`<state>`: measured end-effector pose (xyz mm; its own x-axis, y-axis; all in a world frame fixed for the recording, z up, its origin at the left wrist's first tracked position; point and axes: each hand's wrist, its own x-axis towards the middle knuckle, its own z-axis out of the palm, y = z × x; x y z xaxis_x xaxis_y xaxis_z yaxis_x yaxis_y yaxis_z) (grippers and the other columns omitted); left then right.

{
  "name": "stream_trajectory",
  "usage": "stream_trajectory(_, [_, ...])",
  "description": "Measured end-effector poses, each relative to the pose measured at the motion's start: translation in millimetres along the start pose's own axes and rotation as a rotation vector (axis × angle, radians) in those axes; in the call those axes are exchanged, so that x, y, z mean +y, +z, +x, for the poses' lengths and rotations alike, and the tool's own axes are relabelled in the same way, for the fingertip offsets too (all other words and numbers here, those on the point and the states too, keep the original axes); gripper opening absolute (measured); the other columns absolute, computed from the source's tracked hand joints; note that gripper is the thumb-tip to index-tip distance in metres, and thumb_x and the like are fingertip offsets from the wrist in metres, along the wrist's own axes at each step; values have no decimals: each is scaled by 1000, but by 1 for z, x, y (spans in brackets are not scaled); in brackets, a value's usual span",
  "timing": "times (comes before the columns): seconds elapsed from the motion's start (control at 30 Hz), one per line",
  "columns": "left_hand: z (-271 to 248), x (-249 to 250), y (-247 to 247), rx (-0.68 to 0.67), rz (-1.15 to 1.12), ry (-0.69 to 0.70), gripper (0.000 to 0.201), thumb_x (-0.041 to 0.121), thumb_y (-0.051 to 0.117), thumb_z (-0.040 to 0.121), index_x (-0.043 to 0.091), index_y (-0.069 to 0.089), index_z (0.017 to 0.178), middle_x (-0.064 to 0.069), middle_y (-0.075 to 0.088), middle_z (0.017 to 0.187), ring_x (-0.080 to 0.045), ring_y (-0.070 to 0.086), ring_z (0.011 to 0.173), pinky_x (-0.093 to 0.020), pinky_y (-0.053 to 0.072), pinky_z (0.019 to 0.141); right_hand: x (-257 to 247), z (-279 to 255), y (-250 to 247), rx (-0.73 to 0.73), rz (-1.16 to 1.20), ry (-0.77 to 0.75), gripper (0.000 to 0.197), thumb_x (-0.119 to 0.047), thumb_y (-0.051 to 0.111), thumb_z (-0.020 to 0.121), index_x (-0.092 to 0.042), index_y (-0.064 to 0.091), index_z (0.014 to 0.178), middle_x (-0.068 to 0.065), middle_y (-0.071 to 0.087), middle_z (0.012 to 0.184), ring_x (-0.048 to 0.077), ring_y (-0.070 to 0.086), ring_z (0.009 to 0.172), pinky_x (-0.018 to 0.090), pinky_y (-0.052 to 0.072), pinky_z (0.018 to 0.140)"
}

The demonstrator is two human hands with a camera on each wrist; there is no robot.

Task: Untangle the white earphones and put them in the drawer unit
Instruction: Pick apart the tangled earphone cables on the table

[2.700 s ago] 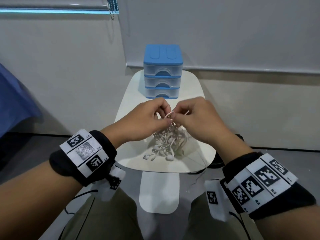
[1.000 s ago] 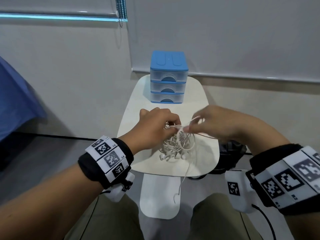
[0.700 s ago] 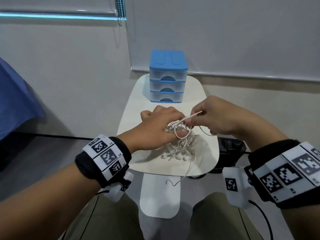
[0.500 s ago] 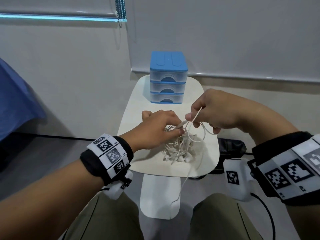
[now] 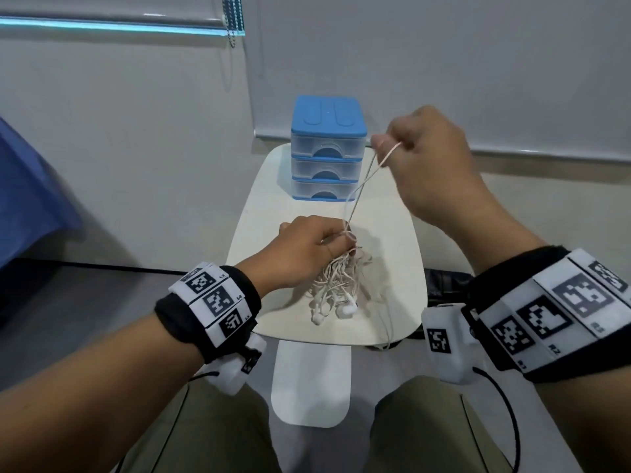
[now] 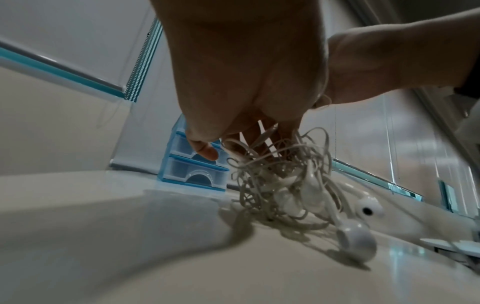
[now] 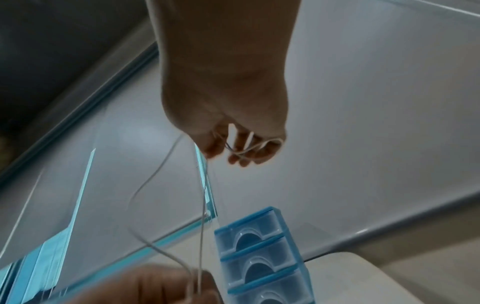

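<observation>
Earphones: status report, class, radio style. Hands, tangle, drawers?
Left hand grips earphones on table. Right hand pinches one cable, raised. Tangle not cleared. Drawers all shut.

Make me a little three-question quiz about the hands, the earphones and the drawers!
1. True or false: all three drawers of the drawer unit are closed.
2. Which hand lifts a cord up out of the tangle of earphones: A) left hand B) right hand?
3. Fill in: the earbuds rest on the white ____.

Key: 1 true. 2 B; the left hand holds the tangle just above the table. 3 table.
</observation>
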<state>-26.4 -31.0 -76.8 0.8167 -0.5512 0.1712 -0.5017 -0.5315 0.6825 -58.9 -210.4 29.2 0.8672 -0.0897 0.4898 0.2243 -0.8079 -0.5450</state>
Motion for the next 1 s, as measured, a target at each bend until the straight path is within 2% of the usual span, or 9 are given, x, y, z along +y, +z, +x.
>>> stream_trajectory(0.1, [1, -3, -1, 6, 29, -10, 52, 56, 45, 93, 7, 60, 85, -10, 64, 80, -28, 59, 81, -47, 45, 95, -6, 0, -5, 87, 577, 66, 32, -26, 55, 99, -7, 52, 73, 4, 72, 72, 34, 68, 74, 44, 56, 72])
stream_trajectory(0.17, [1, -3, -4, 2, 37, 0, 52, 56, 45, 93, 7, 62, 87, -9, 63, 79, -28, 58, 80, -47, 47, 91, -11, 1, -9, 85, 730, 126, 30, -21, 54, 98, -15, 46, 70, 2, 60, 55, 33, 64, 55, 42, 56, 60])
stream_trajectory(0.3, [0, -1, -12, 7, 14, 22, 46, 52, 49, 96, 10, 55, 78, -5, 56, 71, -22, 50, 69, -44, 40, 78, 2, 4, -16, -7, 185, 45, 29, -28, 72, 88, -18, 49, 73, -5, 43, 61, 21, 39, 58, 31, 37, 57])
stream_trajectory(0.43, [4, 4, -23, 7, 62, 46, 41, 44, 59, 101, 15, 53, 73, 6, 51, 64, -23, 50, 69, -39, 37, 71, 14, -16, -13, -609, -88, 166, 31, -39, 79, 87, -29, 61, 111, -11, 57, 89, 9, 52, 74, 27, 39, 63])
stream_trajectory(0.5, [7, 6, -26, 14, 118, 57, 40, 39, 61, 103, 19, 52, 69, 13, 50, 62, -20, 46, 67, -37, 34, 68, 20, -23, -7, -718, -167, 84, 15, -37, 74, 91, -29, 71, 104, -13, 66, 92, 8, 59, 83, 27, 47, 76])
stream_trajectory(0.63, [6, 5, -28, -15, 87, 63, 34, 34, 61, 102, 10, 61, 77, -5, 65, 74, -27, 56, 71, -37, 42, 67, 18, -23, -4, -422, 125, 6, 14, -20, 74, 92, -18, 77, 78, -3, 68, 78, 8, 55, 73, 28, 43, 70])
stream_trajectory(0.7, [3, 3, -27, -30, -3, 58, 40, 36, 62, 98, 0, 60, 82, -17, 66, 82, -26, 57, 71, -35, 47, 66, 10, -19, -6, -174, 364, -58, 15, -24, 74, 92, -18, 77, 79, 9, 66, 90, 13, 58, 81, 33, 44, 78])
stream_trajectory(0.83, [-1, 1, -26, -6, -79, 66, 45, 28, 63, 103, 0, 45, 73, -14, 48, 69, -18, 48, 65, -32, 40, 64, -11, -7, -12, 157, 699, -89, 21, -18, 68, 89, -16, 68, 68, 5, 74, 97, 19, 69, 106, 35, 51, 93])
stream_trajectory(1.0, [-3, -1, -25, 30, -141, 67, 44, 30, 65, 102, 9, 45, 70, -17, 56, 73, -34, 55, 72, -40, 47, 66, -29, -8, -15, 315, 738, -153, 27, -12, 52, 99, -6, 46, 74, 18, 54, 58, 37, 62, 56, 43, 53, 58])
